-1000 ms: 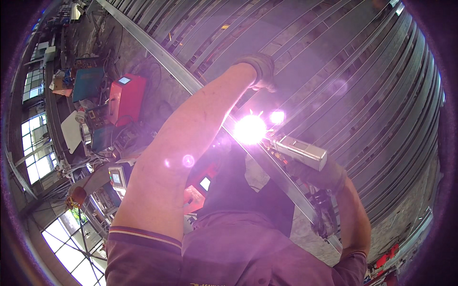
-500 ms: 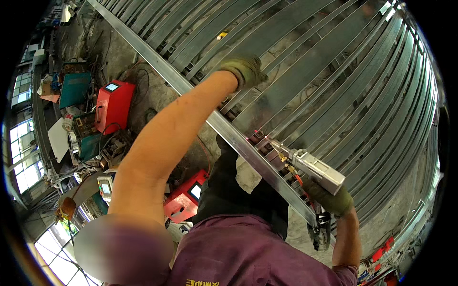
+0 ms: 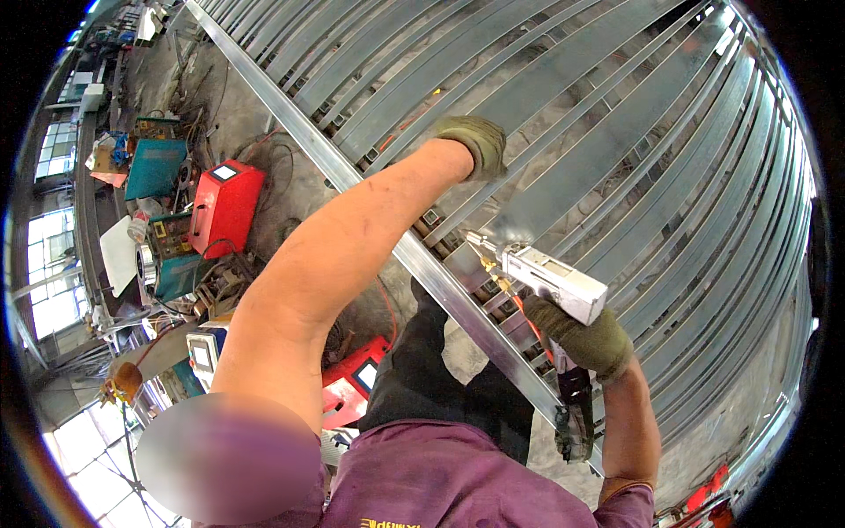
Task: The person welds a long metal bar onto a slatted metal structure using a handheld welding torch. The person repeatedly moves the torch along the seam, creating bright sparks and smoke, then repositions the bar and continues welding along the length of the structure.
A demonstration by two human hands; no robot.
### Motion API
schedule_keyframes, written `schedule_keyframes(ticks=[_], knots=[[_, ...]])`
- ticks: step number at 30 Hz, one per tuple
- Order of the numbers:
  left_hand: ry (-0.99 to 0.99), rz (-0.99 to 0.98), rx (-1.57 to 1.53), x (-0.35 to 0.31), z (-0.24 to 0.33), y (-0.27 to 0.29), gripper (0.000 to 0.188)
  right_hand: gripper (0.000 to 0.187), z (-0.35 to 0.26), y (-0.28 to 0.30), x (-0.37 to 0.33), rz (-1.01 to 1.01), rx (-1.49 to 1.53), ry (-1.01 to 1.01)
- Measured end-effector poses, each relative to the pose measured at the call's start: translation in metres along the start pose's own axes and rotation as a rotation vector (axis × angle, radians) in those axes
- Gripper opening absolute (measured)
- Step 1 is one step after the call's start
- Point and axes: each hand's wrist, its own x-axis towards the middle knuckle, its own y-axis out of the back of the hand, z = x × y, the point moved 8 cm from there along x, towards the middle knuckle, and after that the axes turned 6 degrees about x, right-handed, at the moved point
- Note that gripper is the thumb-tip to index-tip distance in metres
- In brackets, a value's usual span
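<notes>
My right hand (image 3: 588, 339), in an olive work glove, is closed round the grip of a handheld welding gun (image 3: 553, 283) with a silver box-shaped body. Its narrow nozzle points up and left, over the slat ends beside a long bright metal rail (image 3: 453, 308). Brass fittings and an orange hose run beneath the gun body. My left hand (image 3: 480, 145), gloved too, is farther out across the frame. Its fingers curl down over a narrow metal bar (image 3: 537, 157); the fingertips are hidden. Wide flat metal slats (image 3: 585, 176) lie on both sides of that bar.
Red machines with small screens stand on the floor at left (image 3: 227, 207) and near my legs (image 3: 356, 383). Teal equipment (image 3: 157, 170) and cables are farther left. The frame's many parallel slats stretch away to the right. A dark cable bundle (image 3: 575, 422) hangs below the gun.
The welding gun has moved up and left along the rail, and the pink-red light spots near its nozzle are gone. My left hand stays over the bars; the whole view has shifted slightly.
</notes>
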Motion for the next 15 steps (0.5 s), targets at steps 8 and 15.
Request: schedule_keyframes(ticks=[8, 15], knots=[[-0.082, -0.044, -0.039, 0.019, 0.013, -0.026, 0.044, 0.047, 0.005, -0.012, 0.035, -0.119, -0.066, -0.028], [-0.05, -0.056, -0.045, 0.017, 0.013, -0.019, 0.042, 0.04, 0.018, -0.027, 0.056, -0.199, -0.063, 0.164]])
